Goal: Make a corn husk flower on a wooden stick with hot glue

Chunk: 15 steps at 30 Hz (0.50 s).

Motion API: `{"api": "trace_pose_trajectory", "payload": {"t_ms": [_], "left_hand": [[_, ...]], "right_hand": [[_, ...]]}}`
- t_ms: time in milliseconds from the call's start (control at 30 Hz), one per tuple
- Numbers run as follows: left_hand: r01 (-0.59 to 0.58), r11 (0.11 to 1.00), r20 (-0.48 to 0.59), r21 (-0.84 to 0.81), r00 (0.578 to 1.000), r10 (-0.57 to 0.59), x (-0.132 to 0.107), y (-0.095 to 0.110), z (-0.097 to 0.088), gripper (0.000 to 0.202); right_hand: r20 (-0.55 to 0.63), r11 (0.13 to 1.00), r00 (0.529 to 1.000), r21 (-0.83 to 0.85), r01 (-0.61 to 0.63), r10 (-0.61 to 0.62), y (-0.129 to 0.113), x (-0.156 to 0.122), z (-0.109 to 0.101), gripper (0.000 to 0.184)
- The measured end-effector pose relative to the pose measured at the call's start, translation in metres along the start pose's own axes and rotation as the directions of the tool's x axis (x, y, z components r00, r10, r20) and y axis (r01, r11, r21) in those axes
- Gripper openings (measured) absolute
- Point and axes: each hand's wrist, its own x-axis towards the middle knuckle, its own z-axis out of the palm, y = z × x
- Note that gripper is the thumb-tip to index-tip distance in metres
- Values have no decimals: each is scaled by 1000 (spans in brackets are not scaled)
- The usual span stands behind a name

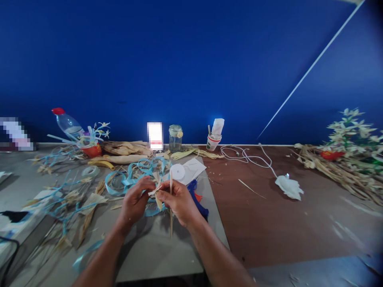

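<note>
Two forearms [215,249] converge over the tabletop [158,255], curled left hand [137,198] and right hand [178,199] both pinching a pale husk [159,201].

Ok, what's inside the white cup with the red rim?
A white paper-like piece and a thin tan stick poke out of the cup; anything lower down is hidden by its wall.

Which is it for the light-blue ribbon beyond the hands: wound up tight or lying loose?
Loose: the light-blue ribbon lies in open curls and loops on the grey tabletop, beyond the left hand.
</note>
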Motion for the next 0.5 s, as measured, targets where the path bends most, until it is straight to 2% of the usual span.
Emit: {"api": "trace_pose_trajectory", "payload": {"t_ms": [133,233,333,500], "left_hand": [[24,1000,-1,-9,1000,-24,-1,0,1,6],[37,999,-47,7,998,-37,0,2,2,7],[25,1000,-80,15,996,-24,2,4,2,7],[-26,1000,-41,4,999,26,-1,2,1,7]], "right_hand": [[1,999,1000,36,-5,5,-2,1,0,19],[-32,997,999,79,6,-4,-3,1,-1,21],[-44,998,998,41,36,-34,-4,0,0,22],[2,998,998,-17,57,-57,-3,-1,1,18]]}}
